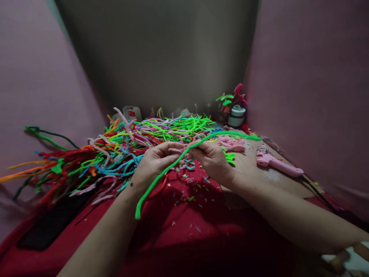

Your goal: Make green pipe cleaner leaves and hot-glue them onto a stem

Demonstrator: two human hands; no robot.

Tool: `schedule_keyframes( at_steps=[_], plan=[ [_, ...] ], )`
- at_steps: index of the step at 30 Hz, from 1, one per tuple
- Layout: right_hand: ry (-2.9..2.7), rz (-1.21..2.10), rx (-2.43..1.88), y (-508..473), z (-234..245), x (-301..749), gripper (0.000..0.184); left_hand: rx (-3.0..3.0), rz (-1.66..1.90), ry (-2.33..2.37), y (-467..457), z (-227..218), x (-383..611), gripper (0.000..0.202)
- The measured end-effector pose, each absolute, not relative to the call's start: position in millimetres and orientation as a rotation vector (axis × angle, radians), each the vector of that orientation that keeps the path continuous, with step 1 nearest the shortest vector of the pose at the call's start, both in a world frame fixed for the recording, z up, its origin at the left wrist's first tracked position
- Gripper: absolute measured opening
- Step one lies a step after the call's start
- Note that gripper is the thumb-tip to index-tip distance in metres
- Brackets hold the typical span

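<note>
Both my hands pinch one long bright green pipe cleaner [161, 175] over a red cloth [184, 219]. My left hand [157, 159] is closed on its middle. My right hand [211, 157] is closed on it a little further right. One end hangs down toward me; the other end runs right to about the pink glue gun. A large heap of pipe cleaners [115, 154] in several colours lies just behind and left of my hands.
A pink glue gun [276, 163] with a black cord lies on the right. Pink fuzzy pieces [232, 144] lie behind my right hand. A small pot with a pipe-cleaner flower [236, 111] stands at the back right. Walls close in on both sides.
</note>
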State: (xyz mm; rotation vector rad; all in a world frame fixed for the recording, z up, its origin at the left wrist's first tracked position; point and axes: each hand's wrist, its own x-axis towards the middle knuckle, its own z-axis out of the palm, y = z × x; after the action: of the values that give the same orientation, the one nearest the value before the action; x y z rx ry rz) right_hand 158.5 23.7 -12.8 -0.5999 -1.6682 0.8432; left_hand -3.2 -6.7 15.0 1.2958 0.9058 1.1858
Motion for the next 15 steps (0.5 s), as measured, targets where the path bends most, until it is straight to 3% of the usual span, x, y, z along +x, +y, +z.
schedule_keyframes(
  at_steps=[3, 6, 15],
  plan=[
    [-1.593, 1.086, -0.619, 17.0, -2.1, 160.4, 0.021, 1.451, 1.224, 0.992, -11.3, 17.1, -0.6, 0.036],
    [-1.620, 1.169, -0.661, 13.3, 5.5, 161.3, 0.023, 1.653, 1.296, 1.082, -13.6, 16.6, 4.3, 0.027],
    [-1.855, 0.532, -0.552, 24.3, -0.1, 153.2, 0.024, 1.680, 1.387, 1.084, -9.0, 20.1, 8.2, 0.021]
  ],
)
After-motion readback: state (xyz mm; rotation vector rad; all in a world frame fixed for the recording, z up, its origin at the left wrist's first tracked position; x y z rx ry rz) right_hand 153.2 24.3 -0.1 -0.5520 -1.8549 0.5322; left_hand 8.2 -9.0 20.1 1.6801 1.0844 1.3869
